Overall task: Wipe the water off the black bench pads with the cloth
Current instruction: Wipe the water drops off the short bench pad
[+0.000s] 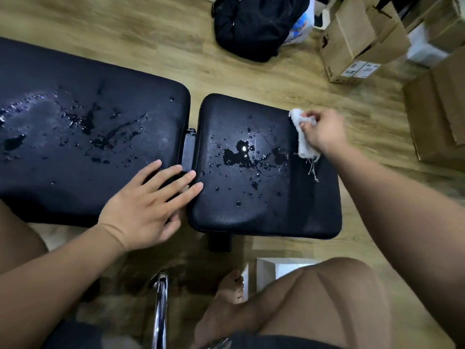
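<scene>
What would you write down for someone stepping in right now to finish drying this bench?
Hands: the left hand is open and lies flat over the gap between the two pads. The right hand grips the cloth.
Things: the cloth sits at the far right edge of the small pad. The long pad lies to its left.
Done: no wiped area is visible yet.
Left: water pools in the middle of the small pad, with drops around it. More is scattered across the long pad. Wipe both.
</scene>
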Available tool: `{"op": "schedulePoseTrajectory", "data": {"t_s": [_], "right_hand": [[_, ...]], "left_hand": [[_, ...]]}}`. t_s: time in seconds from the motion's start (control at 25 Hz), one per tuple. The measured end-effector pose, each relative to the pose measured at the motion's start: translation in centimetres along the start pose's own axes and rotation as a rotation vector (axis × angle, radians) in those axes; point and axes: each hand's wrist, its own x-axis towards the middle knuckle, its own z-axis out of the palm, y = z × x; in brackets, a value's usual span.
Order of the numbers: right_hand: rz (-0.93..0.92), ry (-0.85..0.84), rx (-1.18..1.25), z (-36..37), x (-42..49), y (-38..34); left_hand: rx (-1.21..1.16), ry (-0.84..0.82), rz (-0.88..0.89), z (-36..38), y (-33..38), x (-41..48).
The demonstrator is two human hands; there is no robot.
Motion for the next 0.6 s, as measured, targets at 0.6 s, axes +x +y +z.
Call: {"op": "schedulePoseTrajectory", "data": {"t_s": [0.6], "right_hand": [[-0.189, 0.134, 0.024, 2.4, -20.2, 4.5]], "left_hand": [[0.025, -0.038, -0.022, -0.5, 0.1, 0.1]]}}
